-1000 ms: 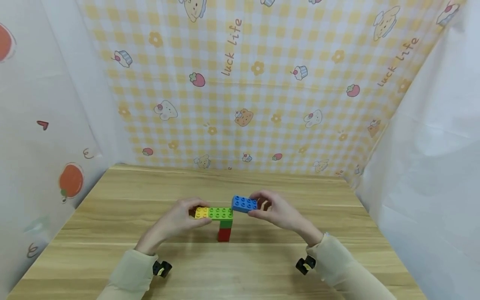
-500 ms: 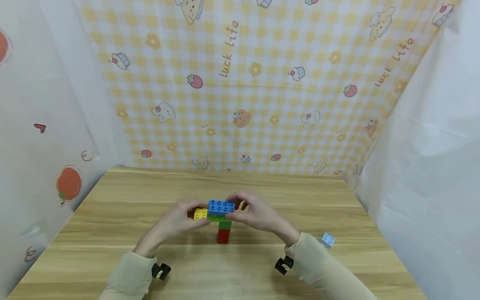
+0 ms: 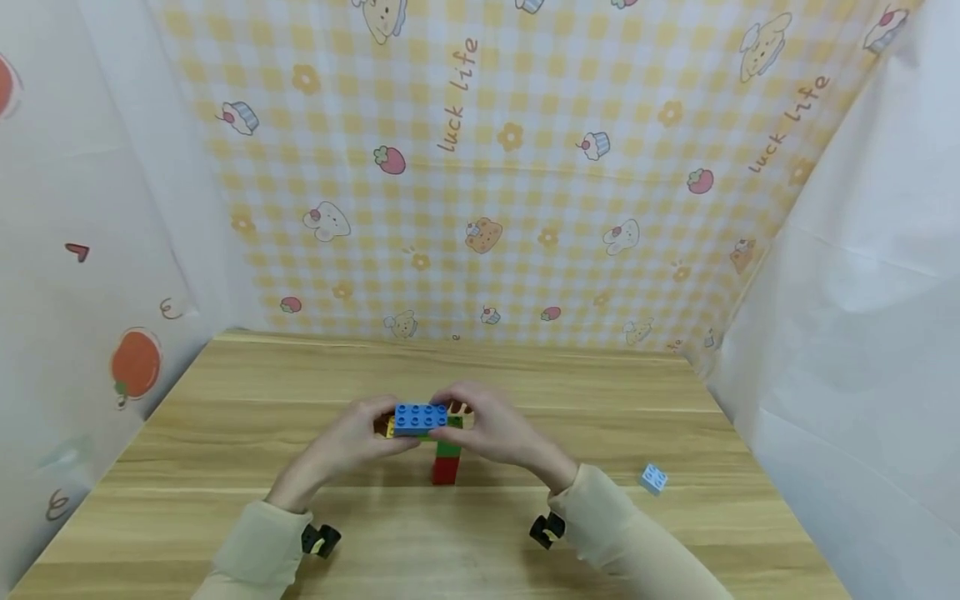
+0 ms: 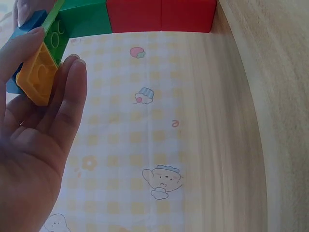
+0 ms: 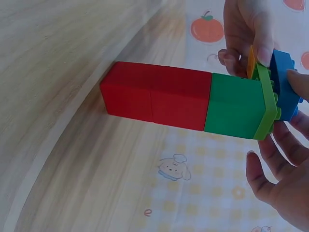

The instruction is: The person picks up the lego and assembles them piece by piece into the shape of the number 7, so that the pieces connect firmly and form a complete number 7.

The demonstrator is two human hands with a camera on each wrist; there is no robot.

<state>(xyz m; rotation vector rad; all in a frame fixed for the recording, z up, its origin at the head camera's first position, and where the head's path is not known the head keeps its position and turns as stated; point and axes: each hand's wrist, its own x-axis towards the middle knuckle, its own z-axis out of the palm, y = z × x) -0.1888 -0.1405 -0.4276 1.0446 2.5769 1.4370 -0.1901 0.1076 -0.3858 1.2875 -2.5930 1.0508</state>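
A stack of two red blocks (image 5: 153, 94) and a green block (image 5: 236, 104) stands upright on the table. On top lies a light green plate (image 5: 264, 104), jutting out left with a yellow brick (image 4: 38, 79) at its end. My left hand (image 3: 341, 446) pinches that yellow brick between thumb and fingers. Held by my right hand (image 3: 491, 429), a blue eight-stud brick (image 3: 420, 419) sits over the plate and yellow brick. Studs show between the blue brick and plate in the right wrist view, so it looks slightly raised there.
A small light blue brick (image 3: 653, 479) lies on the wooden table (image 3: 480, 542), to the right of my right forearm. Patterned cloth (image 3: 525, 192) hangs behind the table, with white cloth at both sides.
My right hand has carried the blue brick left, from beside the plate's right end to above the plate and yellow brick. The light blue brick has come into view. My left hand stays put.
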